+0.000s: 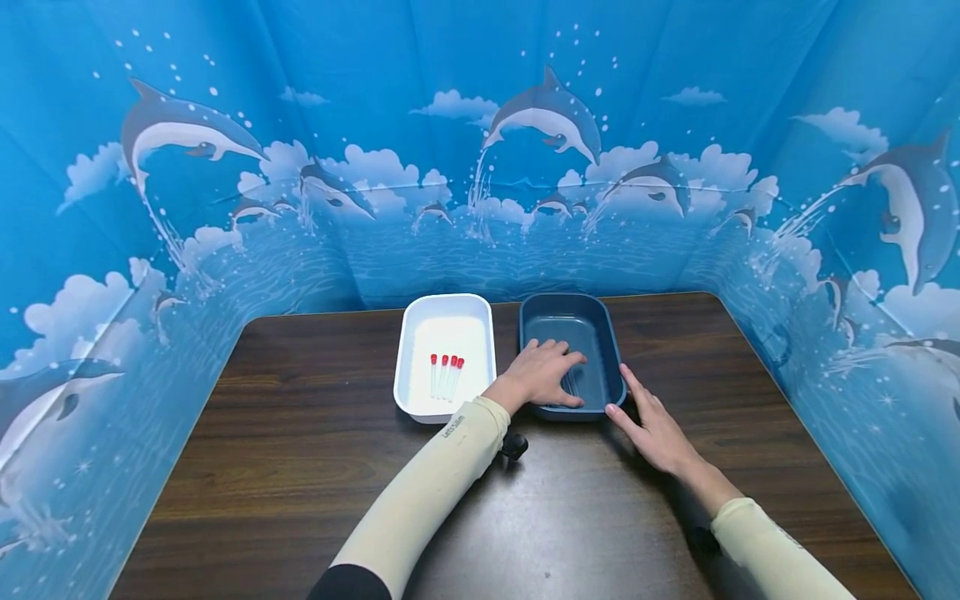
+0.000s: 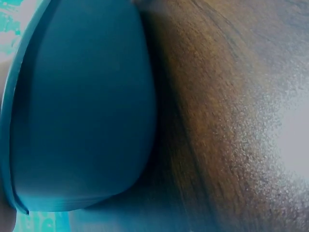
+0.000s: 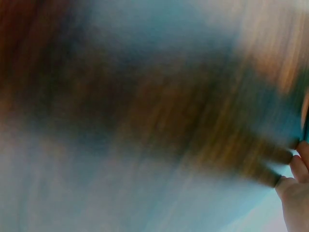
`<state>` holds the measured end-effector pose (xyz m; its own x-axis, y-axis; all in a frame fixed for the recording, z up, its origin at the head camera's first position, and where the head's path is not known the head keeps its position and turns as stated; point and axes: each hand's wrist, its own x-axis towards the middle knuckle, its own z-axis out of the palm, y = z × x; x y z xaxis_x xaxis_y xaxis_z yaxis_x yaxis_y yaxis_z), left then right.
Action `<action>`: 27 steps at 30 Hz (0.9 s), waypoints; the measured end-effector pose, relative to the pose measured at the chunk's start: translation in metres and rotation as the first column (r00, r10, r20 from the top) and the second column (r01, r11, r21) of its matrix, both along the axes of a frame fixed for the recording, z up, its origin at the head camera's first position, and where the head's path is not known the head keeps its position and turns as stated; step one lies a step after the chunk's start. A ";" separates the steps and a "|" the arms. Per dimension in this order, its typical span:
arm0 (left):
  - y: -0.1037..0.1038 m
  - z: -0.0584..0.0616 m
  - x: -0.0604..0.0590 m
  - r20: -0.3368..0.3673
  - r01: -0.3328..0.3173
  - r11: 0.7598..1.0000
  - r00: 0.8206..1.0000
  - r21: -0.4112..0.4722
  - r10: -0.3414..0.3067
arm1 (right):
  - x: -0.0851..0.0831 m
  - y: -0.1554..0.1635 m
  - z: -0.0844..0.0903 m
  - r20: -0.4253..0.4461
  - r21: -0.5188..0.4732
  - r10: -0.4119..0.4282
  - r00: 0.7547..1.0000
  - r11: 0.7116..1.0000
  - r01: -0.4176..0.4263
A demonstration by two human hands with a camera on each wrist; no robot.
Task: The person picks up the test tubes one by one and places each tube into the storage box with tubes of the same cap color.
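Observation:
In the head view my left hand [image 1: 542, 372] reaches over the left rim of a dark blue tray [image 1: 576, 304], fingers spread and palm down. Beneath it, several thin clear tubes [image 1: 570, 383] lie in the tray, partly hidden by the hand. My right hand [image 1: 660, 429] rests at the tray's near right corner, its thumb and fingers extended along the rim. The left wrist view is filled by the tray's outer wall [image 2: 87, 106]. Fingertips [image 3: 299, 166] of the right hand show at the edge of the blurred right wrist view.
Left of the blue tray stands a white tray [image 1: 446, 312]. Several slim clear tubes with red caps [image 1: 445, 360] lie side by side in it. A small black wrist camera [image 1: 513, 447] hangs below my left wrist. The dark wooden table [image 1: 300, 417] meets a dolphin-print curtain [image 1: 450, 233] behind.

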<state>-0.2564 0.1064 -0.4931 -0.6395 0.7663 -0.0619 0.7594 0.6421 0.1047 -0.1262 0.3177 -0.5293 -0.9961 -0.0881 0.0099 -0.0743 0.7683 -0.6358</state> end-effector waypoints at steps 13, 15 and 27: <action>0.006 0.000 -0.002 -0.031 -0.008 0.996 1.000 -0.094 0.005 | 0.000 0.001 -0.001 -0.009 -0.004 0.004 1.000 1.000 -0.004; 0.006 0.000 -0.002 -0.033 -0.009 0.995 0.999 -0.103 0.005 | 0.000 0.001 -0.001 -0.011 -0.006 0.004 1.000 1.000 -0.004; 0.007 0.000 -0.002 -0.069 0.005 0.988 0.997 -0.156 -0.016 | 0.000 -0.001 -0.001 -0.017 -0.006 -0.002 1.000 1.000 0.002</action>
<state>-0.2580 0.1129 -0.4935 -0.6380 0.7579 -0.1363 0.7684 0.6381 -0.0491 -0.1260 0.3171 -0.5304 -0.9959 -0.0863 0.0274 -0.0838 0.7645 -0.6392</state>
